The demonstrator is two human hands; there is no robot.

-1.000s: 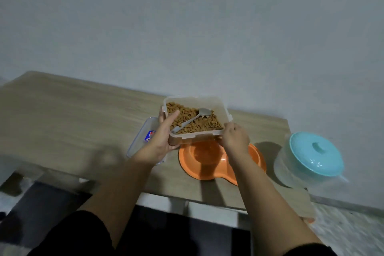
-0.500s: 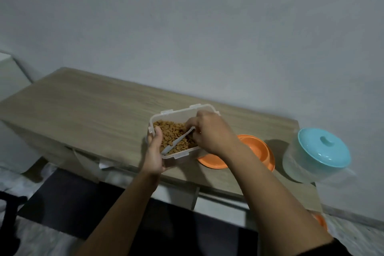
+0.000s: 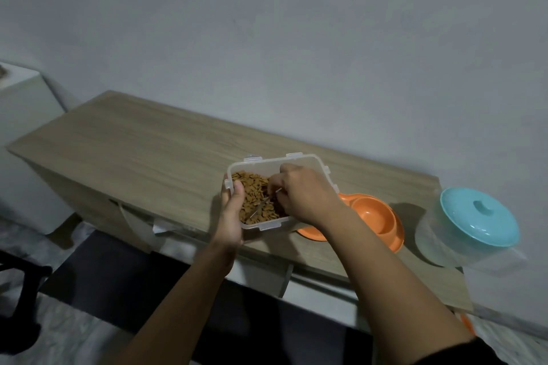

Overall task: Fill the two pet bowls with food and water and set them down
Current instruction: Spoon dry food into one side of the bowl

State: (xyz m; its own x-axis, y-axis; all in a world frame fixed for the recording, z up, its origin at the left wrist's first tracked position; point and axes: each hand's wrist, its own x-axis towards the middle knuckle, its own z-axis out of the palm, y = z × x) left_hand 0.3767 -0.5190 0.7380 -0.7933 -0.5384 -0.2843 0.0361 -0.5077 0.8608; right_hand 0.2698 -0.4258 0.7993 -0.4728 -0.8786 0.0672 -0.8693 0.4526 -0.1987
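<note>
Pale grey wall [image 3: 296, 38] rises behind a long wood-grain tabletop [image 3: 133, 142] that runs from the upper left down toward the lower right. Near the tabletop's front edge, toward its right half, a clear plastic container [image 3: 267, 166] is held, partly full of brown pet food [image 3: 252, 195]. The left hand [image 3: 231, 216] grips the container's left end, thumb hooked over the rim and fingers curled beneath it. The right hand [image 3: 308, 195] reaches into the container from above, its fingers bent and pinching the handle of a slim grey spoon [image 3: 264, 203] whose far end lies buried in the kibble. Just right of the container, partly hidden behind the right wrist, an orange double pet bowl [image 3: 376, 216] sits on the tabletop close to the front edge; its visible basin holds nothing. Further right, at the tabletop's right end, stands a clear round tub with a turquoise lid [image 3: 480, 219] bearing a small knob. Dark flooring [image 3: 118, 275] shows below the front edge, and a white cabinet [image 3: 23, 115] stands beyond the tabletop's left end.
</note>
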